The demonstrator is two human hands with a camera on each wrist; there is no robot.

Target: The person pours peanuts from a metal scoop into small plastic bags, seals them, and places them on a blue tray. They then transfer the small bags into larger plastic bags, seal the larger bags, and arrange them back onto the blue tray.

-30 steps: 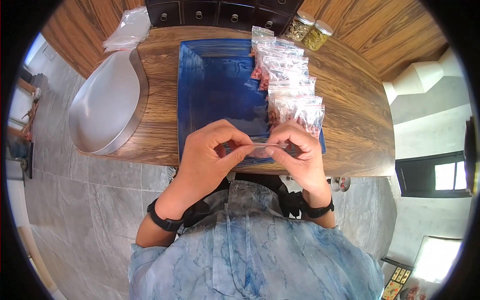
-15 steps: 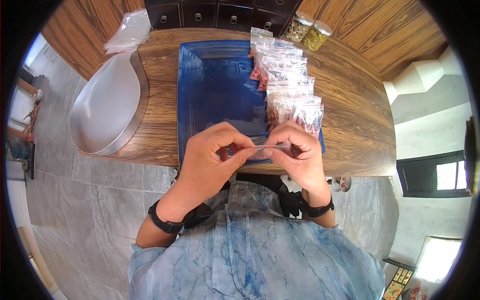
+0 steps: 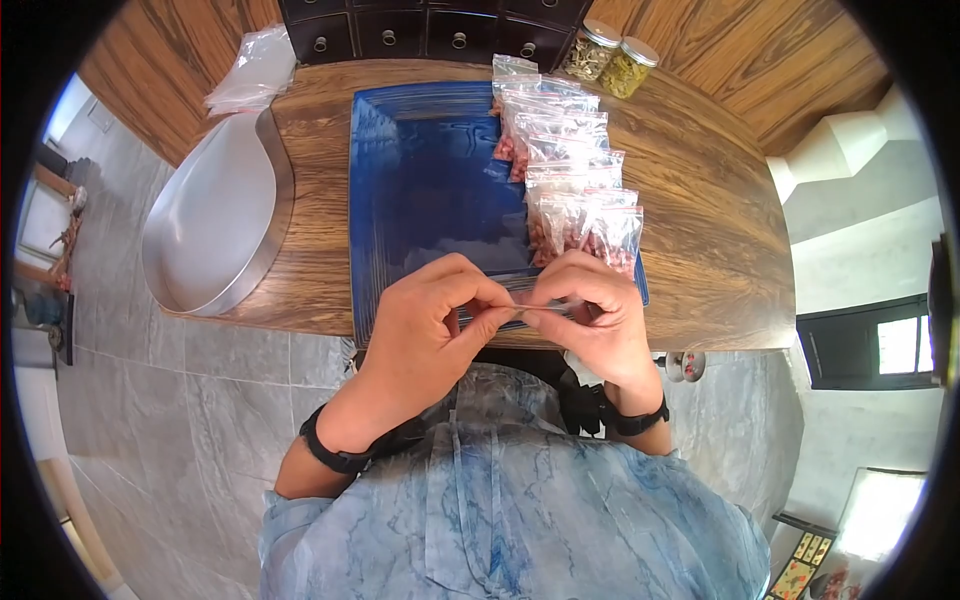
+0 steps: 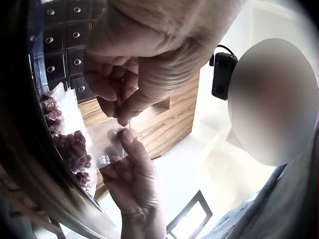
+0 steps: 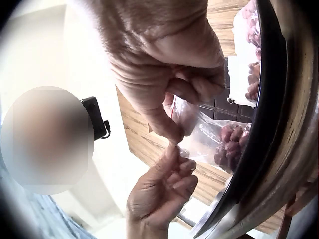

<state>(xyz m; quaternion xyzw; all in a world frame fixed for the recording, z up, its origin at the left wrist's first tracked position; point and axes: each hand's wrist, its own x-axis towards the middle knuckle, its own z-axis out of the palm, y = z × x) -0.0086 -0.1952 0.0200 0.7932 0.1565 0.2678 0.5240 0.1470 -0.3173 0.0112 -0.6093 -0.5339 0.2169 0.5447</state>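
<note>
A clear zip bag (image 5: 207, 134) with dark reddish lumps at its bottom hangs between both hands, close over the front edge of the blue tray (image 3: 430, 180). My left hand (image 3: 425, 312) pinches the bag's top edge between thumb and forefinger. Close beside it, my right hand (image 3: 592, 310) pinches the same edge, thumb tips almost meeting. From above, the bag appears only as a thin strip, its body hidden by the hands. Along the tray's right side lies an overlapping row of filled zip bags (image 3: 570, 175) with reddish contents.
Left of the tray sits a teardrop-shaped metal pan (image 3: 215, 215), with a stack of flat clear bags (image 3: 252, 72) behind it. A dark cabinet of small drawers (image 3: 420, 35) stands at the back. Two lidded glass jars (image 3: 628, 68) are at the back right of the wooden table (image 3: 710, 220).
My left hand has slid a little to the right along the bag's top edge, so the two thumbs are closer together. Both hands keep their pinch.
</note>
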